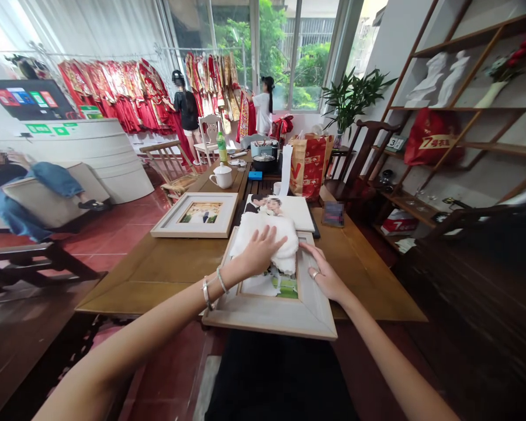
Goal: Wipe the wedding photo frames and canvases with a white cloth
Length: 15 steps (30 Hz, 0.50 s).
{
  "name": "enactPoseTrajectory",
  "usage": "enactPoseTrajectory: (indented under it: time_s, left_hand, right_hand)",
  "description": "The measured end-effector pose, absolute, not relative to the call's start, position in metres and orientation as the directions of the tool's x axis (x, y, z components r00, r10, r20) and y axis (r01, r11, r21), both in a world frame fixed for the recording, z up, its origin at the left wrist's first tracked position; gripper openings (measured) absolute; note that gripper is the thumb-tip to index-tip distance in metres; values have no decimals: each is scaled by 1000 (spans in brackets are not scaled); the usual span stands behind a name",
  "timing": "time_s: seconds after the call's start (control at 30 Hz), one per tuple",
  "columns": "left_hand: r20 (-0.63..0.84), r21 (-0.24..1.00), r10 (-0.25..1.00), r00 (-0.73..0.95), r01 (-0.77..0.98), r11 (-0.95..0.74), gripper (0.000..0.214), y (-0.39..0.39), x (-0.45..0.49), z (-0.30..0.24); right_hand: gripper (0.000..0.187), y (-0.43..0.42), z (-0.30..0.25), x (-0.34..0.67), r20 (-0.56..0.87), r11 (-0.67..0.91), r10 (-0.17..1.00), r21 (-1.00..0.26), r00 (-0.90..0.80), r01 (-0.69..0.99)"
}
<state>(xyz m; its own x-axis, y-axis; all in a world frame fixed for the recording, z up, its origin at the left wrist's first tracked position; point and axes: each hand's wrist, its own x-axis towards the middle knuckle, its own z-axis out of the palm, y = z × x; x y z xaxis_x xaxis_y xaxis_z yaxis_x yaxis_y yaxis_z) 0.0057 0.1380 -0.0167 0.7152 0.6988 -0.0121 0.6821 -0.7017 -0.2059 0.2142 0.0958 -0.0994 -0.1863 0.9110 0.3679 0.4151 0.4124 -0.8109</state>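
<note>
A grey-white picture frame [289, 313] with a photo lies at the near edge of the wooden table [158, 269], jutting over it toward me. A white cloth [269, 234] rests on the frame's glass. My left hand [258, 252] lies flat on the cloth, fingers spread, pressing it down. My right hand [326, 275], with a ring on one finger, rests open on the frame's right border, steadying it.
A second framed photo [197, 215] lies to the left, and an unframed print [284, 209] behind the cloth. Farther back stand a white teapot [222, 175], a green bottle [221, 147] and a red bag [309, 166]. Shelves [456, 111] line the right wall. Two people stand by red garments [123, 96]; another person sits at left.
</note>
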Motion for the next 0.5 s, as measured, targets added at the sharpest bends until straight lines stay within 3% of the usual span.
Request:
enactPoseTrajectory:
  time_s: [0.13,0.3,0.5]
  left_hand:
    - [-161,-59,628,761,628,-776,71,91,3,-9]
    - [-184,71,541,821,560,-825,75,14,0,5]
    - [-96,37,562,821,567,-823,84,24,9,-14]
  right_hand:
    - [69,95,-99,214,378,419,908,-808,-181,415]
    - [65,94,-97,213,390,432,902,-809,-186,399]
    - [45,97,-102,215,374,404,915,-840,-153,363]
